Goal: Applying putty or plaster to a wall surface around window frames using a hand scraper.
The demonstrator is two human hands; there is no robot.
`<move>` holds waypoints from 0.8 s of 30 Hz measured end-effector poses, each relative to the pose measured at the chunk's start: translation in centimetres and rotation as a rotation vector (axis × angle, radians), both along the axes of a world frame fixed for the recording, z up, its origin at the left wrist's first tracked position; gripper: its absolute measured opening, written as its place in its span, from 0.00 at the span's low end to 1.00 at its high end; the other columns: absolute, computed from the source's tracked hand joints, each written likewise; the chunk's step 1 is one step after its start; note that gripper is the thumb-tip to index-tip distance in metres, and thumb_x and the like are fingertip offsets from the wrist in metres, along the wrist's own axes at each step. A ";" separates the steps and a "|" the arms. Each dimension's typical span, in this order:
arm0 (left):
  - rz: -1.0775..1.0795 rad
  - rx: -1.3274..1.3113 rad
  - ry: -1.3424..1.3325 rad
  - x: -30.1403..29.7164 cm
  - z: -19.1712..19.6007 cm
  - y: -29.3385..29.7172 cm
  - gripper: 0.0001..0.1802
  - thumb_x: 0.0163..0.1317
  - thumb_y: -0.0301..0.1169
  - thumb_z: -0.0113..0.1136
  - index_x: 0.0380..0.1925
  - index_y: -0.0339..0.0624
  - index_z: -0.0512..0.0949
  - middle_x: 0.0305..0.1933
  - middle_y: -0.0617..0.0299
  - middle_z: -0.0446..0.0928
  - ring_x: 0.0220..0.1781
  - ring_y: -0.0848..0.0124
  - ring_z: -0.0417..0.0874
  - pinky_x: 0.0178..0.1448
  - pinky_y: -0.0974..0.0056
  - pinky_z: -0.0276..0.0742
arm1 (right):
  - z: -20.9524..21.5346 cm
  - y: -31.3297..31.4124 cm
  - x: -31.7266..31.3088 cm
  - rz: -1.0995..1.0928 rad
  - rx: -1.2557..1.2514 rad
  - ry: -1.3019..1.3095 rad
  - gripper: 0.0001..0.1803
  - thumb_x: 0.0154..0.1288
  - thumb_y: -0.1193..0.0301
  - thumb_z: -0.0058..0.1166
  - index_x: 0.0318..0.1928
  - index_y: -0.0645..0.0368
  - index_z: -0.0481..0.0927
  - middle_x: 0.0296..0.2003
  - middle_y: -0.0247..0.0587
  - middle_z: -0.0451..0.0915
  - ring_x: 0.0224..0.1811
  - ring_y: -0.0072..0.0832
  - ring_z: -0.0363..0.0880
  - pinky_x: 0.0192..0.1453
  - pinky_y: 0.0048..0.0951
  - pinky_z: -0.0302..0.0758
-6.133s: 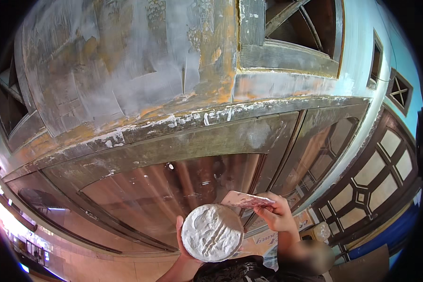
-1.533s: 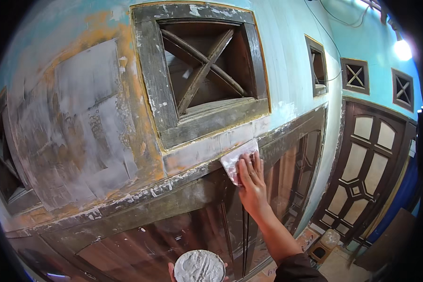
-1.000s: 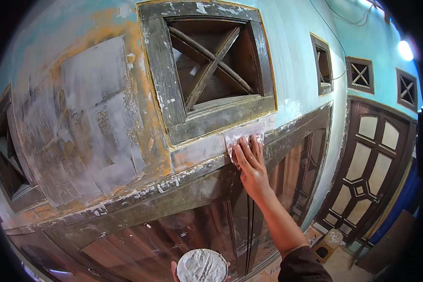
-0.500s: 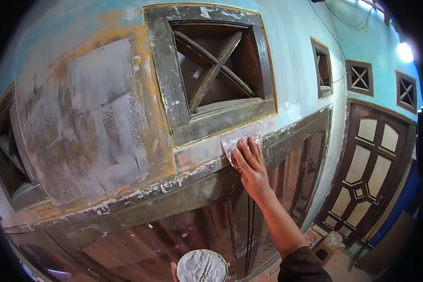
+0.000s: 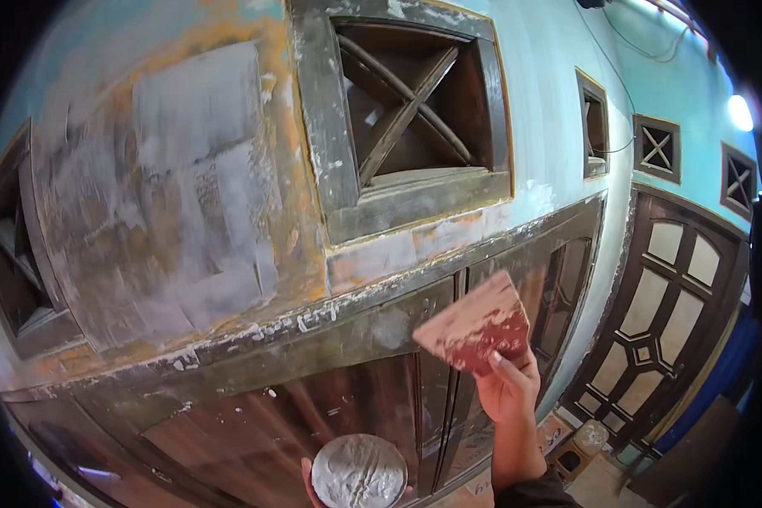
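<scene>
Below the vent frame (image 5: 415,118), the right hand (image 5: 506,391) grips a reddish sheet of sandpaper (image 5: 476,326) by its lower edge, lifted clear of the wall (image 5: 195,212), with open air around it; half a second earlier it lay flat on the patched band under the frame. At the lower rim, left hand (image 5: 313,483) fingers curl under a round putty-caked dish (image 5: 359,471), unchanged

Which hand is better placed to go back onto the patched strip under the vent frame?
Right, probably. The right hand holds the reddish flat sheet raised close below the patched strip. The left hand is low at the picture's edge, holding the round grey-coated disc.
</scene>
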State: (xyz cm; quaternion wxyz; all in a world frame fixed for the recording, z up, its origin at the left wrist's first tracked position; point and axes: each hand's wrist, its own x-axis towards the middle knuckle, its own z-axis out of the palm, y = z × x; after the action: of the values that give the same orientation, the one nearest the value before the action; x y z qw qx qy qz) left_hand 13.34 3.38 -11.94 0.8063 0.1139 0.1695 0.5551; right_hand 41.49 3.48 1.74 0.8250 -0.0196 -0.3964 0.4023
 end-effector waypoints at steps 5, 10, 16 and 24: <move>-0.377 0.013 -0.235 0.6 3.2 -1.5 0.55 0.58 0.80 0.43 0.74 0.51 0.65 0.76 0.46 0.64 0.75 0.35 0.65 0.68 0.16 0.57 | -2.8 -1.4 -2.0 0.008 -0.236 -0.207 0.19 0.70 0.86 0.52 0.60 0.71 0.73 0.56 0.49 0.81 0.59 0.33 0.80 0.65 0.39 0.75; -0.369 0.052 -0.178 1.4 4.1 -1.7 0.53 0.61 0.78 0.41 0.73 0.50 0.66 0.76 0.51 0.66 0.73 0.38 0.68 0.68 0.17 0.59 | -5.6 -1.4 -1.7 -0.034 -0.383 -0.372 0.14 0.71 0.82 0.57 0.55 0.70 0.76 0.49 0.42 0.84 0.51 0.23 0.80 0.57 0.26 0.74; -0.384 0.066 -0.229 1.4 2.0 -0.7 0.52 0.63 0.76 0.40 0.72 0.46 0.68 0.75 0.51 0.68 0.71 0.38 0.70 0.67 0.17 0.60 | -6.4 -2.0 -1.9 0.030 -0.444 -0.454 0.12 0.72 0.81 0.57 0.53 0.68 0.76 0.49 0.39 0.84 0.50 0.20 0.80 0.55 0.23 0.74; -0.297 0.006 -0.159 1.2 2.0 -1.0 0.52 0.64 0.76 0.41 0.70 0.43 0.70 0.70 0.50 0.74 0.68 0.45 0.76 0.69 0.27 0.67 | -6.9 -2.4 -1.9 0.042 -0.505 -0.570 0.12 0.74 0.78 0.56 0.55 0.68 0.76 0.48 0.34 0.83 0.48 0.14 0.77 0.52 0.19 0.72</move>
State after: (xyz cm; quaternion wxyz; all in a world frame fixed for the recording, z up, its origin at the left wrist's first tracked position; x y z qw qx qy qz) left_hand 14.55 2.36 -9.98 0.8899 0.0961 0.0850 0.4377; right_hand 39.55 1.03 -5.19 0.6425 -0.3252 -0.4985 0.4826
